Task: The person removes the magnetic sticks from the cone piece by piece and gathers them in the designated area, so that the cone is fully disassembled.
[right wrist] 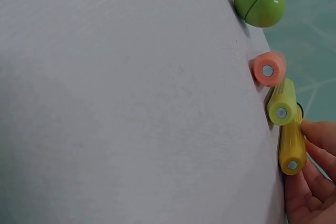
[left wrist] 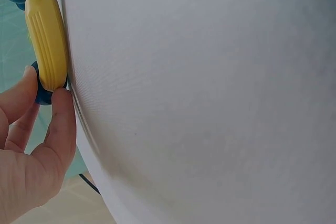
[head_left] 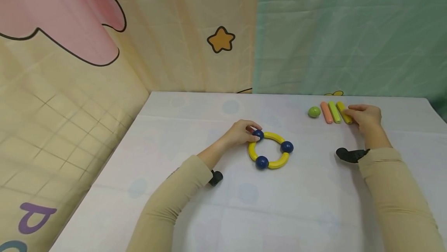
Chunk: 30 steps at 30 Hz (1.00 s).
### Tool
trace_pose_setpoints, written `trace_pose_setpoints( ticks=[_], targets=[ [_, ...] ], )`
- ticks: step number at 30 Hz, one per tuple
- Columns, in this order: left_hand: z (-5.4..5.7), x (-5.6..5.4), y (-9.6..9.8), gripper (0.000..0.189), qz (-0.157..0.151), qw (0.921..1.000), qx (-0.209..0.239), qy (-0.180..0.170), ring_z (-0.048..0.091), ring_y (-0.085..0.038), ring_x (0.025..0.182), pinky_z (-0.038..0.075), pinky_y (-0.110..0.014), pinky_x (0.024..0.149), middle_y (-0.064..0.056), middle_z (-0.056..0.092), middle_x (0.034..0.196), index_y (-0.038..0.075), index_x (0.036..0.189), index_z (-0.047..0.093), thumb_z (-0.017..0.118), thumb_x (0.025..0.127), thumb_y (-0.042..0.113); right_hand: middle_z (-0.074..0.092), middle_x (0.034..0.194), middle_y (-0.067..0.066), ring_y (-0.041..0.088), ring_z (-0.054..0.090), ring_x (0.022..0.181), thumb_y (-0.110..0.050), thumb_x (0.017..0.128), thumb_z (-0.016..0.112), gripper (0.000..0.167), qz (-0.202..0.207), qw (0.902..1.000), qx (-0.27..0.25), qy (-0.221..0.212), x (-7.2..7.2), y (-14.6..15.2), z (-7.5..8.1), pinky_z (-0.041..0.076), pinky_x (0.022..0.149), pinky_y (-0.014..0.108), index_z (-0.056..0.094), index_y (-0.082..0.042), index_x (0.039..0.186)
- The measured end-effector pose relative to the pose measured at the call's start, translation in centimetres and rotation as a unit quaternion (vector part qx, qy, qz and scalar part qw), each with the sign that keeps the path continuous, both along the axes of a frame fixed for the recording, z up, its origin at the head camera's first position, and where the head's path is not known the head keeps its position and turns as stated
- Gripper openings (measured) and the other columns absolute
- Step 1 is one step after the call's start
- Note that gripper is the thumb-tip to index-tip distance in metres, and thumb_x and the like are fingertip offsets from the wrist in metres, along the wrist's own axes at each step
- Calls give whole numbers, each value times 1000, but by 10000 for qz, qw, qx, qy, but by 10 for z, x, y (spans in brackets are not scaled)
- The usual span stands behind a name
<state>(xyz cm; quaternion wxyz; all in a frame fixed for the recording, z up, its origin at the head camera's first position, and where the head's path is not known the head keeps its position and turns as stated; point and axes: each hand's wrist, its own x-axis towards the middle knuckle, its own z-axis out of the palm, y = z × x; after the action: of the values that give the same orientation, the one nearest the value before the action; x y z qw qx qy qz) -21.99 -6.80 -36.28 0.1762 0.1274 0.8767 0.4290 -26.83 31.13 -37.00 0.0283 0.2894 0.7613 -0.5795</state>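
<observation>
A ring [head_left: 274, 136] of curved yellow rods joined by three dark blue balls lies flat on the table. My left hand [head_left: 241, 132] pinches the ball [head_left: 258, 134] at its upper left; in the left wrist view, thumb and fingertips hold that ball [left wrist: 43, 97] beside a curved yellow rod [left wrist: 47, 40]. At the far right, my right hand [head_left: 366, 118] pinches a straight yellow magnetic stick [head_left: 343, 112]. Its metal-tipped end faces the camera in the right wrist view, with the fingers [right wrist: 317, 132] at its side.
Left of the yellow stick lie a light green stick [head_left: 334, 112], an orange-pink stick [head_left: 326, 112] and a green ball [head_left: 314, 112], in a row near the back edge of the white-covered table [head_left: 244, 213]. Curtains [head_left: 174, 50] hang behind the table.
</observation>
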Motion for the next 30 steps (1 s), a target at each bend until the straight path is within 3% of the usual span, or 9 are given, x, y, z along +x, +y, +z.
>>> trace_pose_setpoints(
  ticks=[11,17,23,30],
  targets=[
    [-1,-1,1,32,-120,9999,-7,31,54,-20,96,48,-21,75,-11,58,111,12,116,65,69,85,9,45,99,-10,-3,51,75,-32,82,70,44,240,9997,-32,25,5,6,2,47,62,12,54,-18,121],
    [-2,0,0,35,-320,9993,10,180,56,-19,89,48,-21,76,-12,56,113,10,119,62,68,85,6,55,75,-20,-5,57,67,-25,79,74,44,487,9969,-459,411,8,16,6,49,64,15,54,-17,117],
    [-1,1,-4,38,-356,9992,-17,180,57,-19,90,49,-21,76,-12,57,113,9,122,60,68,84,6,49,90,-19,-6,54,72,-41,77,74,48,565,9977,43,380,12,21,11,47,66,13,55,-29,119],
    [4,3,-14,40,-467,9982,-129,364,58,-19,96,50,-23,78,-10,58,114,10,123,58,70,84,9,61,85,-22,-2,59,78,-33,76,77,47,885,9888,-418,1128,3,45,-3,50,64,15,61,-27,120]
  ],
)
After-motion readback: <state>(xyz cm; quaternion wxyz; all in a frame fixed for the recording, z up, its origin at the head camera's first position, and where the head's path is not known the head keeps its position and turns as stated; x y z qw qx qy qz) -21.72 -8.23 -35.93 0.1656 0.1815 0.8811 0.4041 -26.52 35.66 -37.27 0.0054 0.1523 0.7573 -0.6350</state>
